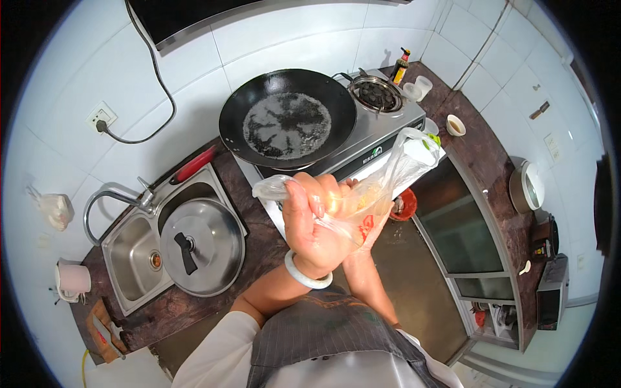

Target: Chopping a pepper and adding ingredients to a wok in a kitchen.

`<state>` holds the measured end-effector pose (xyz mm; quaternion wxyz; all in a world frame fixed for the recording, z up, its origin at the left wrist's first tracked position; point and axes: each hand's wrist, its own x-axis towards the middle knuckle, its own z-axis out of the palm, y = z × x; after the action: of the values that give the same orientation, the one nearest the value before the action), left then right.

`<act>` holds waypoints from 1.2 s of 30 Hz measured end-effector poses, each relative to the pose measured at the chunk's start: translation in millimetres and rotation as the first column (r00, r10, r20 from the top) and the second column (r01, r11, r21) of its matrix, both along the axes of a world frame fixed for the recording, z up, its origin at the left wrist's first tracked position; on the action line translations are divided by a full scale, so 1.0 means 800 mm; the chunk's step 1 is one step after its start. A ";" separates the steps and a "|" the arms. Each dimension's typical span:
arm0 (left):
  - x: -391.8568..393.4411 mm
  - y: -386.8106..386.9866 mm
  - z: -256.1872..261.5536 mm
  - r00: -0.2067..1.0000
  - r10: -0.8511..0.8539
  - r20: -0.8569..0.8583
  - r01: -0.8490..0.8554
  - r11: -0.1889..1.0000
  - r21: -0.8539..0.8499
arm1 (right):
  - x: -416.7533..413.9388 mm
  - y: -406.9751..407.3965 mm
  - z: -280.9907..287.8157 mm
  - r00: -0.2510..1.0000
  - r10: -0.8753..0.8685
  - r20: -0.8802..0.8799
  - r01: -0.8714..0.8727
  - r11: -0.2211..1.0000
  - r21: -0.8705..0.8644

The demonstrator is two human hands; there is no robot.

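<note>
My left hand [310,228], with a white bangle at its wrist, is closed around a clear plastic bag [405,155] bearing red print. One gathered end of the bag sticks out past my thumb. Behind and under the bag, my right hand [374,237] holds it from the other side; its fingers are partly hidden. Something pale yellow and crumb-like shows through the plastic, though I cannot tell what it is. Beyond my hands a black wok [286,119] sits on the gas stove [388,140], with bubbly liquid across its bottom.
Left of me, a steel lid [204,247] with a black handle lies over part of the double sink [131,266]. A knife [107,334] rests at the counter's left end. A sauce bottle [400,65] and a small bowl [455,125] stand right of the stove. A red bucket [405,203] is below.
</note>
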<state>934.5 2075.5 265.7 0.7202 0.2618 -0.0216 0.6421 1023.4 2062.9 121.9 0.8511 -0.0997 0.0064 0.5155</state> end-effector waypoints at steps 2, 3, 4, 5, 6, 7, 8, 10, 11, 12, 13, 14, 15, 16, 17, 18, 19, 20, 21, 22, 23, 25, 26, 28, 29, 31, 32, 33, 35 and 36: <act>0.002 0.013 -0.003 0.997 -0.023 0.073 0.025 0.999 -0.034 | 0.006 0.009 -0.006 0.999 -0.012 0.034 0.012 1.000 -0.015; 0.000 0.021 -0.003 0.990 -0.038 0.134 0.047 0.997 -0.063 | 0.003 0.017 -0.001 0.998 -0.018 0.055 0.019 0.999 -0.027; 0.002 0.027 -0.002 0.986 -0.040 0.165 0.054 0.996 -0.076 | 0.002 0.024 0.011 0.998 -0.007 0.060 0.008 1.000 -0.024; 0.003 0.034 -0.003 0.985 -0.028 0.169 0.041 0.997 -0.072 | 0.001 0.029 0.025 0.996 -0.006 0.090 0.005 1.000 0.008; 0.007 0.038 -0.006 0.987 -0.021 0.158 0.035 0.996 -0.084 | 0.004 0.033 0.036 0.993 -0.006 0.121 0.001 0.999 0.040; 0.010 0.041 -0.008 0.989 -0.013 0.145 0.027 0.995 -0.096 | 0.014 0.041 0.034 0.992 0.008 0.127 -0.013 0.999 0.042; 0.016 0.045 -0.011 0.989 0.002 0.150 0.012 0.996 -0.094 | 0.028 0.051 0.029 0.987 0.039 0.155 -0.053 0.995 0.086; 0.036 0.050 -0.013 0.997 0.040 0.063 -0.036 0.998 -0.057 | 0.049 0.064 0.047 0.980 0.095 0.176 -0.128 0.974 0.189; 0.048 0.053 -0.012 0.997 0.047 0.068 -0.044 0.997 -0.056 | 0.057 0.068 0.055 0.978 0.102 0.181 -0.137 0.972 0.189; 0.056 0.057 -0.012 0.994 0.099 0.055 -0.096 0.994 -0.057 | 0.063 0.074 0.059 0.966 0.144 0.213 -0.189 0.959 0.211; 0.061 0.061 -0.010 0.988 0.148 0.041 -0.146 0.988 -0.057 | 0.067 0.080 0.064 0.952 0.181 0.245 -0.239 0.943 0.231; 0.063 0.066 -0.010 0.990 0.135 0.043 -0.133 0.990 -0.047 | 0.064 0.083 0.077 0.967 0.153 0.204 -0.179 0.977 0.115; 0.066 0.070 -0.010 0.990 0.138 0.042 -0.136 0.990 -0.046 | 0.067 0.091 0.074 0.967 0.156 0.203 -0.182 0.976 0.117; 0.069 0.075 -0.007 0.992 0.124 0.025 -0.123 0.992 -0.033 | 0.072 0.099 0.068 0.957 0.168 0.237 -0.224 0.946 0.236; 0.076 0.077 -0.004 0.994 0.105 0.012 -0.104 0.994 -0.023 | 0.078 0.102 0.065 0.946 0.170 0.277 -0.263 0.900 0.347; 0.081 0.079 -0.003 0.995 0.104 0.009 -0.104 0.994 -0.022 | 0.080 0.104 0.067 0.947 0.169 0.274 -0.262 0.900 0.349; 0.087 0.080 -0.001 0.993 0.114 0.002 -0.114 0.993 -0.025 | 0.080 0.104 0.070 0.945 0.141 0.295 -0.237 0.917 0.321; 0.093 0.080 -0.001 0.992 0.124 -0.006 -0.124 0.992 -0.028 | 0.080 0.104 0.074 0.943 0.114 0.314 -0.210 0.932 0.294; 0.097 0.080 -0.001 0.994 0.111 -0.010 -0.112 0.993 -0.026 | 0.082 0.103 0.079 0.938 0.076 0.337 -0.173 0.948 0.268; 0.100 0.080 -0.002 0.997 0.070 0.013 -0.070 0.997 -0.011 | 0.084 0.101 0.082 0.932 0.040 0.359 -0.134 0.961 0.241; 0.103 0.080 -0.002 0.999 0.029 0.034 -0.029 1.000 0.004 | 0.087 0.100 0.083 0.924 0.005 0.381 -0.094 0.972 0.215; 0.110 0.082 -0.004 0.999 0.023 0.028 -0.021 0.999 -0.046 | 0.092 0.096 0.073 0.950 0.030 0.311 -0.102 0.971 0.216; 0.114 0.084 -0.004 0.999 0.021 0.027 -0.019 0.995 -0.098 | 0.095 0.095 0.066 0.968 0.062 0.244 -0.116 0.969 0.216; 0.116 0.089 -0.004 0.999 0.023 0.034 -0.020 0.996 -0.088 | 0.102 0.100 0.056 0.966 0.066 0.250 -0.117 0.974 0.195; 0.116 0.091 -0.003 0.999 0.022 0.046 -0.018 0.996 -0.082 | 0.106 0.102 0.054 0.963 0.069 0.262 -0.117 0.978 0.170; 0.117 0.094 -0.003 0.999 0.019 0.051 -0.016 0.998 -0.056 | 0.110 0.102 0.072 0.963 0.118 0.243 -0.174 0.960 0.221; 0.117 0.096 -0.002 0.998 0.015 0.054 -0.014 0.999 -0.034 | 0.112 0.103 0.080 0.960 0.168 0.224 -0.227 0.936 0.270; 0.119 0.098 -0.003 0.998 0.022 0.060 -0.020 0.999 -0.034 | 0.115 0.107 0.080 0.957 0.175 0.230 -0.235 0.934 0.268; 0.125 0.106 -0.004 0.958 0.261 -0.120 -0.266 0.964 -0.028 | 0.123 0.116 0.081 0.961 0.254 0.110 -0.271 0.946 0.180; 0.126 0.108 -0.004 0.956 0.272 -0.113 -0.278 0.960 -0.032 | 0.126 0.121 0.084 0.957 0.266 0.118 -0.284 0.943 0.176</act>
<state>1035.0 2161.9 262.3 0.6300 0.2791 0.0689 0.7214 1124.1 2159.3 188.9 0.7757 -0.0410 -0.0965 0.6223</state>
